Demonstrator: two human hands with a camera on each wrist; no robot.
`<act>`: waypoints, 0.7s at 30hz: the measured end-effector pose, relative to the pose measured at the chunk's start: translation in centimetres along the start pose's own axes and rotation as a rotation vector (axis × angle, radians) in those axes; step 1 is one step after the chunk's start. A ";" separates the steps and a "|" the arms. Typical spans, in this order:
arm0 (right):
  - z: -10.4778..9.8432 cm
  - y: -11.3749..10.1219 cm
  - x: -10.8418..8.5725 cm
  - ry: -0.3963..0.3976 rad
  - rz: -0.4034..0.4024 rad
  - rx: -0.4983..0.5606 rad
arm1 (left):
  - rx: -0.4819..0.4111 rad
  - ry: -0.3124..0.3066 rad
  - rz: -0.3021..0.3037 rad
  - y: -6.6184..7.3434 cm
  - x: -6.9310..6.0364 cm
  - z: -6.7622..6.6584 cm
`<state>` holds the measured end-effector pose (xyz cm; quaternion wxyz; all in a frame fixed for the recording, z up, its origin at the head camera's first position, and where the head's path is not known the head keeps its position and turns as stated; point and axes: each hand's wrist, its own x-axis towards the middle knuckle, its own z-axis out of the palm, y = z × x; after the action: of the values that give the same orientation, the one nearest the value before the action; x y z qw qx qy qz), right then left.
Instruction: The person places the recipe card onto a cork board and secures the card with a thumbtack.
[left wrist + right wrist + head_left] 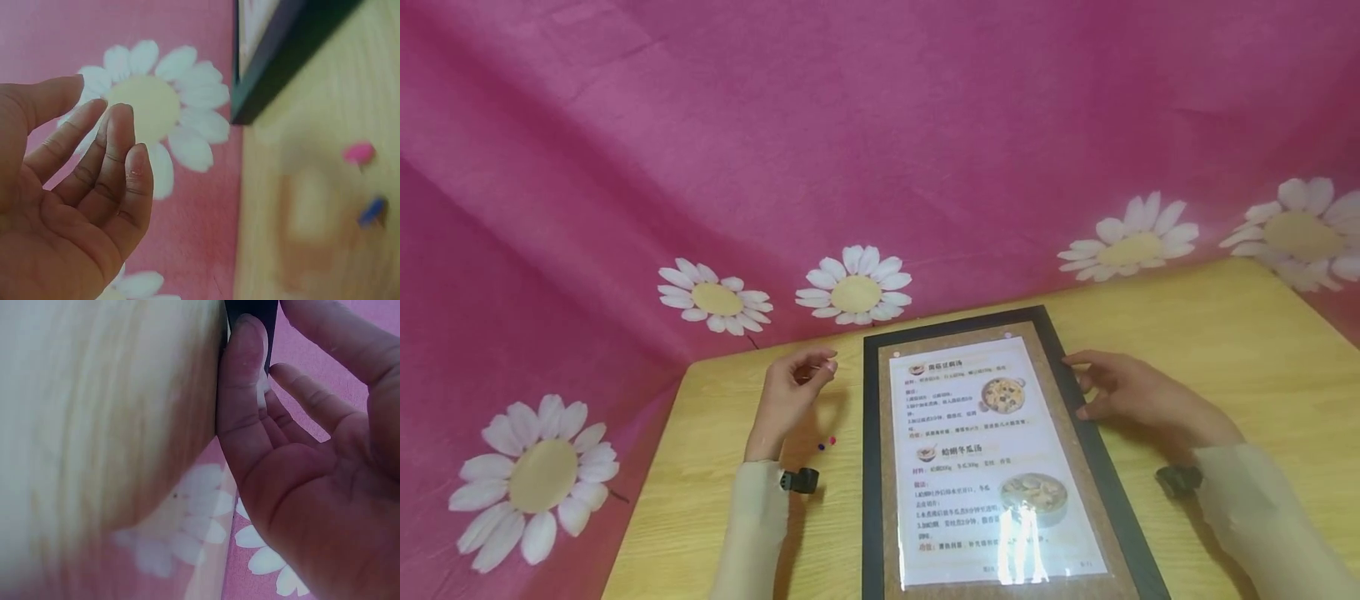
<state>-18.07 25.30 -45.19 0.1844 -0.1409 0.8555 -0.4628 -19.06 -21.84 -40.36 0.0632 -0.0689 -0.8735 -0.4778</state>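
Observation:
A cork board (886, 467) with a black frame (871, 467) lies on the table. On it is a glossy printed sheet (1000, 442) with Chinese text and two pictures of soup dishes. Small light pins (897, 355) show near the sheet's upper corners. My right hand (1131, 392) touches the frame's right edge with its fingers; in the right wrist view a finger (240, 381) lies along the dark edge. Left of the board, my left hand (793, 396) is raised, its fingers loosely bent around nothing. Below it lie a pink pushpin (359, 152) and a blue pushpin (373, 211).
The light wooden table (1225, 350) extends on both sides of the board. A pink cloth (880, 150) with large white daisies hangs behind and to the left of it. Glare crosses the lower part of the sheet. Small dark cameras (801, 481) sit on both wrists.

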 end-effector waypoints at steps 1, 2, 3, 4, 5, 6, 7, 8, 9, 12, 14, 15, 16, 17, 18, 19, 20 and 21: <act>0.0 -0.1 0.0 -0.004 0.003 0.010 | 0.003 -0.007 -0.016 -0.2 -0.2 -0.2; 0.0 -0.1 0.0 -0.004 -0.001 0.005 | 0.012 -0.019 -0.033 -0.4 -0.3 -0.4; 0.0 -0.1 0.0 -0.007 0.004 0.015 | 0.027 -0.034 -0.046 -0.6 -0.5 -0.6; 0.0 -0.1 0.0 -0.007 0.004 0.019 | 0.042 -0.051 -0.058 -0.8 -0.7 -0.7; 0.1 -0.1 0.0 -0.012 0.013 0.027 | 0.063 -0.068 -0.066 -1.0 -0.9 -0.9; 0.1 -0.1 0.0 -0.014 0.013 0.022 | 0.084 -0.088 -0.076 -1.2 -1.2 -1.0; 0.1 -0.1 0.1 -0.012 0.014 0.012 | 0.103 -0.107 -0.088 -1.4 -1.4 -1.2; 0.1 -0.1 0.0 -0.010 0.015 0.016 | 0.116 -0.125 -0.094 -1.6 -1.7 -1.4; 0.2 0.0 0.0 -0.011 0.020 0.027 | 0.122 -0.138 -0.103 -1.8 -2.0 -1.6; 0.2 0.0 -0.1 -0.010 0.026 0.065 | 0.144 -0.171 -0.133 -2.3 -2.7 -2.3; 0.3 -0.1 -0.2 -0.014 0.053 0.108 | 0.159 -0.188 -0.173 -2.6 -3.1 -2.6; 0.3 -0.1 -0.1 -0.011 0.051 0.088 | 0.170 -0.195 -0.194 -2.7 -3.2 -2.7; 0.3 -0.1 -0.1 -0.009 0.059 0.092 | 0.181 -0.209 -0.209 -2.8 -3.4 -2.7; 0.3 -0.2 -0.1 -0.009 0.058 0.086 | 0.186 -0.224 -0.228 -3.0 -3.5 -2.8; 0.3 -0.2 -0.1 -0.009 0.063 0.068 | 0.189 -0.242 -0.243 -3.1 -3.6 -2.7; 0.3 -0.2 -0.1 -0.009 0.075 0.064 | 0.195 -0.256 -0.257 -3.1 -3.7 -2.7; 0.3 -0.2 -0.1 -0.009 0.080 0.056 | 0.202 -0.272 -0.265 -3.2 -3.8 -2.6; 0.3 -0.1 0.0 -0.008 0.076 0.033 | 0.208 -0.287 -0.277 -3.3 -3.8 -2.5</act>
<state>-17.89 25.01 -45.23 0.2076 -0.1069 0.8517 -0.4691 -15.76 -25.93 -42.39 -0.1212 -0.0087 -0.9193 -0.3744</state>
